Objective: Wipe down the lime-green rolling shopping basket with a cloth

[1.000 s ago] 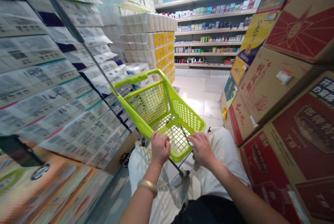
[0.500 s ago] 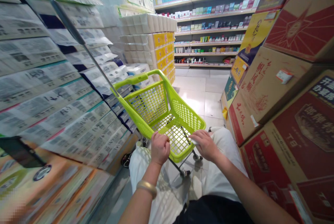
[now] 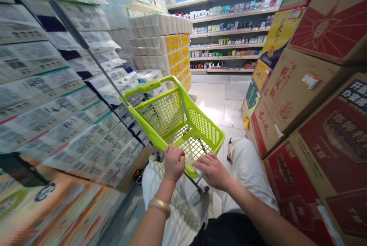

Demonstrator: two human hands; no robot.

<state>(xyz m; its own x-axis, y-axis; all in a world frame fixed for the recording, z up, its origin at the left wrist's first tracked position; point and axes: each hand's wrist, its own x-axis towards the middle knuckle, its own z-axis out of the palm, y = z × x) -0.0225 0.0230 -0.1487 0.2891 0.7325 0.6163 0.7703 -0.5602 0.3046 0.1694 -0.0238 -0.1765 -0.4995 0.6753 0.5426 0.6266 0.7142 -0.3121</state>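
Note:
A lime-green shopping cart (image 3: 204, 123) with a lattice basket stands in front of me, its near rim at my hands. My left hand (image 3: 174, 162) is closed in a fist at the near left rim of the basket, and a gold bangle (image 3: 159, 207) circles that wrist. My right hand (image 3: 212, 169) rests on the near rim, fingers bent over a small white thing (image 3: 199, 170) pressed to the edge. It looks like a wipe or tissue, mostly hidden under the fingers. The basket's mesh floor shows between its walls.
Packs of paper rolls (image 3: 57, 97) are stacked along the left, with a metal pole (image 3: 69, 24) slanting before them. Cardboard cartons (image 3: 309, 89) rise close on the right. Shelves of small boxes and bottles (image 3: 229, 28) stand beyond the tiled floor (image 3: 210, 89).
My right hand has slid left along the near rim, closer to my left hand, with the small white thing under its fingers. My left hand stays at the rim.

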